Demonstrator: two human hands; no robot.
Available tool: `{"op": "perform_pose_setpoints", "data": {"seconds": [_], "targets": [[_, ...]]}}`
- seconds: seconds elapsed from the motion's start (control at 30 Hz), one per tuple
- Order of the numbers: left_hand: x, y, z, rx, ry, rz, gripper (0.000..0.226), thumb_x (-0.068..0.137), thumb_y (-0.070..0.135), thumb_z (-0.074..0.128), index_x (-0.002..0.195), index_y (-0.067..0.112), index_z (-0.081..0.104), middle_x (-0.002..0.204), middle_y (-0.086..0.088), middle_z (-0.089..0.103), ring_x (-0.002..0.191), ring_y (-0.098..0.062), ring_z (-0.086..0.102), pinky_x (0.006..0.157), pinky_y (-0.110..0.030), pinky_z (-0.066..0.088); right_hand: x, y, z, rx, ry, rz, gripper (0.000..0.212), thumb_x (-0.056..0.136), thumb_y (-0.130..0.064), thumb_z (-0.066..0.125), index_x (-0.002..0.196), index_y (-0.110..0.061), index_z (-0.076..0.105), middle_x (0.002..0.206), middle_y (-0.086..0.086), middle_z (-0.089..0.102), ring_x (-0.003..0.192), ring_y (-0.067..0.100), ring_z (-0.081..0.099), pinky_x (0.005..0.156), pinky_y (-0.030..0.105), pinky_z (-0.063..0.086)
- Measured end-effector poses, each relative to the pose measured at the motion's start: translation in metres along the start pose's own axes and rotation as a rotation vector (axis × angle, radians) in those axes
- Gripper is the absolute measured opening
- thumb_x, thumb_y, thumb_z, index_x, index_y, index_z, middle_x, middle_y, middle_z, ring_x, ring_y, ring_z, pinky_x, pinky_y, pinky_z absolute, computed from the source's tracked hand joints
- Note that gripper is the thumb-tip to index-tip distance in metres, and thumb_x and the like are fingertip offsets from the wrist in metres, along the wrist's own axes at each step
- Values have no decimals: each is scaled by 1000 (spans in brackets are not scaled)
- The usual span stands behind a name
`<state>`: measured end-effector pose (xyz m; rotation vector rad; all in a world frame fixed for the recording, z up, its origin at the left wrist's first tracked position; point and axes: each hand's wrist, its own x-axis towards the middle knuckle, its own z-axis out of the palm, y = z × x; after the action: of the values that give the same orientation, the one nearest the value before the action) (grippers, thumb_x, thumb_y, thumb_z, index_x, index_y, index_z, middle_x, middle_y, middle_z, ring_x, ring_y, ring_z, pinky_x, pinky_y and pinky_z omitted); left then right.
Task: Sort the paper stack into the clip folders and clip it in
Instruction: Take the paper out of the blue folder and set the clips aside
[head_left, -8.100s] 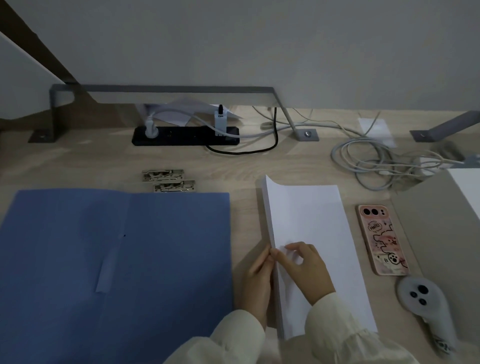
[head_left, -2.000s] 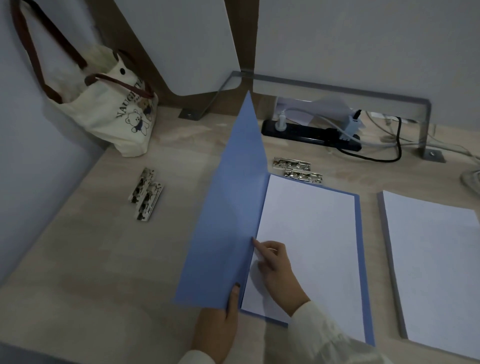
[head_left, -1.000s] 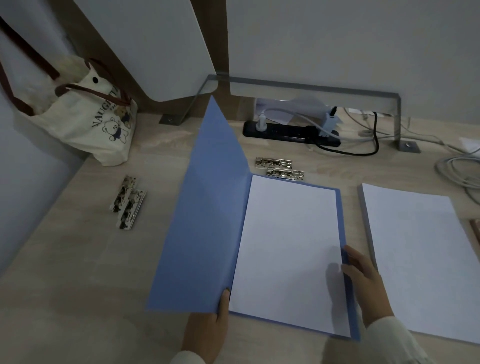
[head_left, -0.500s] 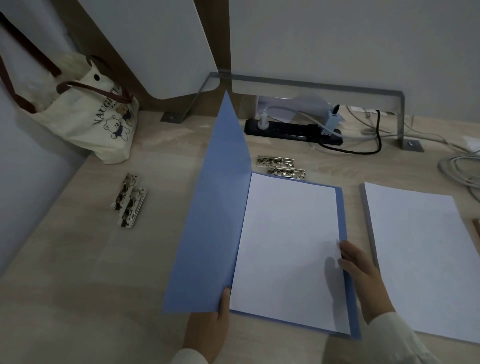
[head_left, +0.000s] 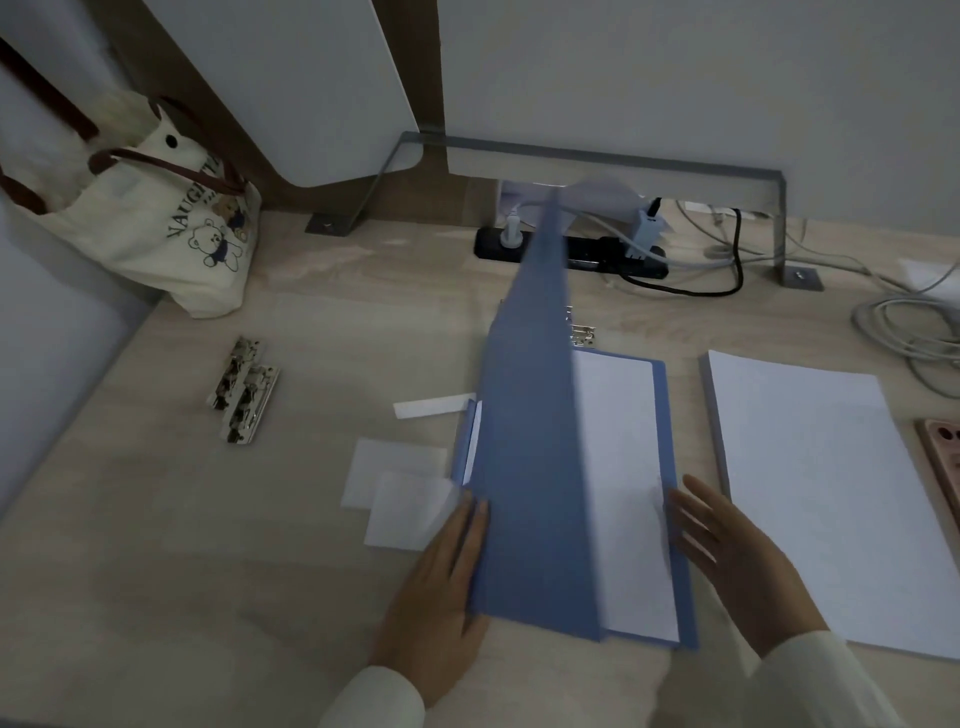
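Observation:
A blue folder (head_left: 530, 467) lies in front of me with its left cover standing nearly upright over the white sheets (head_left: 623, 499) inside it. My left hand (head_left: 441, 587) lies flat against the outside of that cover, fingers straight. Fingers apart, my right hand (head_left: 737, 551) hovers at the folder's right edge and holds nothing. The paper stack (head_left: 826, 488) lies to the right. Two metal clips (head_left: 243, 396) rest at the left. Another pair of clips (head_left: 581, 327) peeks out behind the cover.
Small white paper pieces (head_left: 397, 493) and a white strip (head_left: 434, 405) lie left of the folder. A tote bag (head_left: 156, 218) stands at the back left. A power strip (head_left: 597, 252) and cables (head_left: 909, 332) run along the back. A pink phone (head_left: 943, 467) sits at the right edge.
The left cover has swung up from a wide-open tilt to nearly upright over the sheets. My left hand moved from its lower edge onto its outer face. White paper pieces now show left of the folder.

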<state>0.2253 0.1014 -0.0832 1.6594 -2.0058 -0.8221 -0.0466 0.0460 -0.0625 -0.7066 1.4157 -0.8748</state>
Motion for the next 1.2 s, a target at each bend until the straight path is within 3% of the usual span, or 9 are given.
{"op": "perform_pose_setpoints", "data": {"seconds": [0.1, 0.27, 0.33, 0.47, 0.6, 0.77, 0.9, 1.03, 1.2], "targets": [[-5, -14, 17, 69, -103, 7, 69, 78, 74, 13, 125, 57, -35, 144, 30, -32, 137, 7, -20, 114, -16, 9, -6, -7, -18, 239, -56, 36, 58, 54, -51, 70, 105, -24, 68, 119, 3, 67, 99, 10, 67, 75, 23, 58], [-4, -21, 33, 369, -151, -19, 76, 85, 71, 22, 141, 21, 34, 152, 2, 25, 141, -15, 9, 106, -22, 30, -16, -22, -26, 140, 37, -48, 54, 51, -60, 66, 91, -26, 73, 108, -3, 70, 93, 7, 69, 74, 20, 58], [-3, -18, 31, 373, -177, -34, 69, 89, 65, 20, 140, 20, 34, 155, 1, 19, 142, -14, 6, 115, -22, 15, -19, -23, -19, -105, 110, -122, 53, 60, -61, 67, 104, -31, 66, 118, -8, 63, 108, 8, 61, 91, 25, 49], [0, -18, 31, 399, -126, -56, 60, 93, 56, 16, 137, 20, 37, 148, 4, 34, 145, -11, -4, 112, -19, 2, -10, -16, 19, -670, 7, -305, 40, 87, -23, 56, 122, -38, 46, 138, -11, 38, 130, 6, 33, 105, 23, 25], [2, -18, 33, 384, -54, -18, 51, 95, 48, 16, 126, 24, 49, 138, 5, 51, 133, -7, 29, 102, -19, 39, 5, 12, 37, -1206, -96, -276, 56, 87, -40, 53, 137, -41, 28, 154, -4, 15, 142, 18, 18, 113, 29, 22], [37, 2, -2, -149, 248, -369, 29, 90, 22, 50, 119, 18, 50, 121, 4, 48, 115, -15, 47, 90, -24, 39, 6, 17, 40, -1284, -76, -275, 58, 89, -39, 50, 141, -36, 23, 156, -2, 8, 143, 20, 11, 113, 28, 23], [88, -4, -17, -693, 240, -745, 33, 94, 24, 40, 122, 9, 49, 116, -10, 56, 97, -20, 52, 87, -33, 42, 6, 16, 41, -1294, -84, -279, 58, 90, -41, 48, 141, -39, 20, 156, -4, 4, 144, 18, 8, 113, 27, 22], [109, -5, -18, -692, 162, -792, 31, 96, 25, 33, 78, 8, 52, 84, -12, 55, 75, -21, 48, 66, -30, 38, 4, 16, 41, -1299, -94, -272, 59, 91, -41, 45, 142, -39, 15, 156, -6, -2, 144, 17, 4, 114, 25, 20], [110, 1, -17, -736, 67, -685, 29, 96, 33, 38, 86, 14, 58, 82, -2, 59, 76, -16, 54, 69, -26, 41, 3, 14, 40, -1289, -105, -258, 58, 91, -41, 44, 142, -40, 15, 157, -6, -1, 145, 16, 2, 113, 24, 22]]}}
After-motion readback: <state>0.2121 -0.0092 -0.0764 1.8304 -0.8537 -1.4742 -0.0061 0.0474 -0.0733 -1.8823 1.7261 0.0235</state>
